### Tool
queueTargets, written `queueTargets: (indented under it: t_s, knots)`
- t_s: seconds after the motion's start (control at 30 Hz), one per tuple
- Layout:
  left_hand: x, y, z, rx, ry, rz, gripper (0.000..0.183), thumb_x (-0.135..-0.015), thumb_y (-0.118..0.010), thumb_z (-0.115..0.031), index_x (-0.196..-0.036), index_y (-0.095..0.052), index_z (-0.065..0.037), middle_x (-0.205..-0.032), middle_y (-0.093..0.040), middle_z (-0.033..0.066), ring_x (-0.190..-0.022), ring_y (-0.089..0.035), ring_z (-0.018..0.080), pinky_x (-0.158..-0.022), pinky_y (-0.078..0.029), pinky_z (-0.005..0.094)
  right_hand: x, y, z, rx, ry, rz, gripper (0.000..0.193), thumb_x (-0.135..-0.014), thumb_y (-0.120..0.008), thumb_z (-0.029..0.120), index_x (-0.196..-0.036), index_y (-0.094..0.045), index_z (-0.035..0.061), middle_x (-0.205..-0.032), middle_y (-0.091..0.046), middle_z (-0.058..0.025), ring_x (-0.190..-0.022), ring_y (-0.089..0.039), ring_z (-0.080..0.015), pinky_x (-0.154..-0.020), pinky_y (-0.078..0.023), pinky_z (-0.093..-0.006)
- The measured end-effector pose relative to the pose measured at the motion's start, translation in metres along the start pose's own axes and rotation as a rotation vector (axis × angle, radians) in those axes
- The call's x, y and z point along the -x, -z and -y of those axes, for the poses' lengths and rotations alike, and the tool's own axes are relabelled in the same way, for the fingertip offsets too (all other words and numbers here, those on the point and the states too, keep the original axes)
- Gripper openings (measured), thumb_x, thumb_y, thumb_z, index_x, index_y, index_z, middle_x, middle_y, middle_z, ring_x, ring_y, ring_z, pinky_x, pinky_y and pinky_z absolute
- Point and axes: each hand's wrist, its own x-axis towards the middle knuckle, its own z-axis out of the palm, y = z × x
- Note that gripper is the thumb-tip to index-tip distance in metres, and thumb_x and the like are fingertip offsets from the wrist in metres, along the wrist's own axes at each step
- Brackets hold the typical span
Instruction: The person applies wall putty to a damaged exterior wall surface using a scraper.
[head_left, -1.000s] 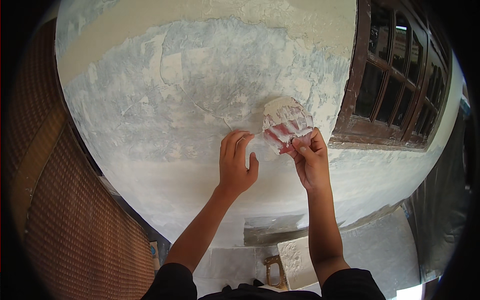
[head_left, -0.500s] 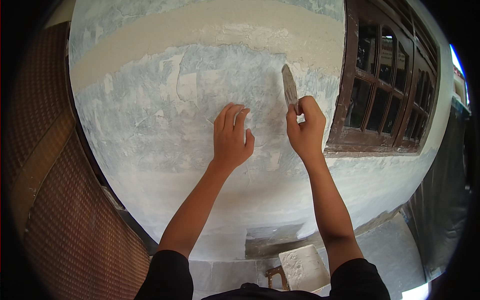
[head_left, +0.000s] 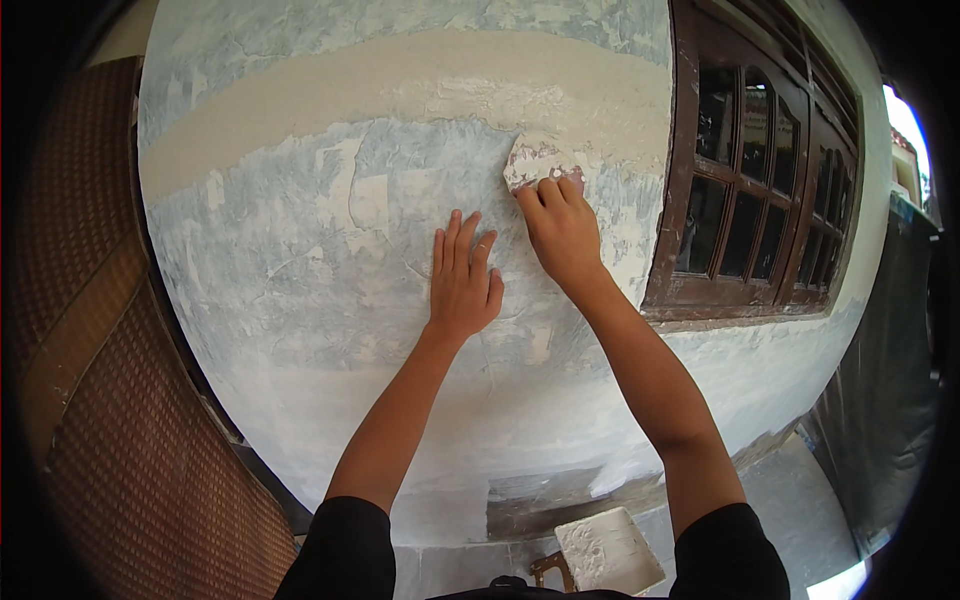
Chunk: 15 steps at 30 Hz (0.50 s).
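Note:
My right hand [head_left: 562, 230] is closed around a putty knife [head_left: 537, 163] whose broad blade is smeared with cream filler and reddish patches. The blade lies against the wall [head_left: 390, 290], just at the lower edge of a beige band of filler [head_left: 330, 80]. My left hand [head_left: 463, 275] rests with its fingers spread on the grey-white, patchy wall, lower and to the left of the knife. Nothing is in it. Cracks and raised flakes of filler mark the surface around both hands.
At right is a brown wooden window [head_left: 755, 180] with dark panes. Below me a white tub of filler [head_left: 610, 550] stands on a small brown stool [head_left: 552, 572]. Woven brown panelling [head_left: 150, 430] runs along the left. A dark sheet [head_left: 870, 380] hangs at far right.
My right hand has moved left and turned the putty knife from edge-on to its broad face against the wall. My left hand's fingers have straightened and flattened.

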Motion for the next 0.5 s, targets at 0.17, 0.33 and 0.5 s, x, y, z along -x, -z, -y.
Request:
queueTargets:
  t_s: [0.17,0.33,0.5]
  knots:
    - [0.005,-0.01,0.005,-0.005,-0.028,-0.05,0.044,-0.08,-0.055,-0.012,-0.123,-0.047,-0.003,-0.146,-0.038,0.0208,-0.141,-0.028,0.0405,-0.116,-0.018,0.0552,0.002,-0.011,0.0,0.023,0.031,0.049,0.016,-0.07,-0.063,0.005,-0.085,-0.056,0.0061,-0.081,-0.054,-0.0075,-0.077,-0.057,-0.0233,-0.061,-0.052,-0.0325]
    - [0.007,-0.014,0.005,-0.02,-0.047,-0.08,0.04,-0.081,-0.054,-0.013,-0.119,-0.049,-0.003,-0.144,-0.042,0.0199,-0.139,-0.033,0.0399,-0.115,-0.021,0.0539,0.007,-0.014,0.004,0.05,0.003,0.154,0.016,-0.07,-0.064,0.005,-0.084,-0.056,0.0049,-0.081,-0.055,-0.0088,-0.079,-0.058,-0.0241,-0.062,-0.052,-0.032]
    - [0.007,-0.017,0.005,-0.006,-0.056,-0.09,0.033,-0.083,-0.055,-0.012,-0.114,-0.049,-0.002,-0.143,-0.043,0.021,-0.138,-0.035,0.0424,-0.112,-0.025,0.0566,0.01,-0.004,0.006,0.028,-0.026,0.203,0.017,-0.071,-0.064,0.003,-0.086,-0.057,0.0045,-0.083,-0.055,-0.0094,-0.08,-0.058,-0.0256,-0.063,-0.053,-0.0331]
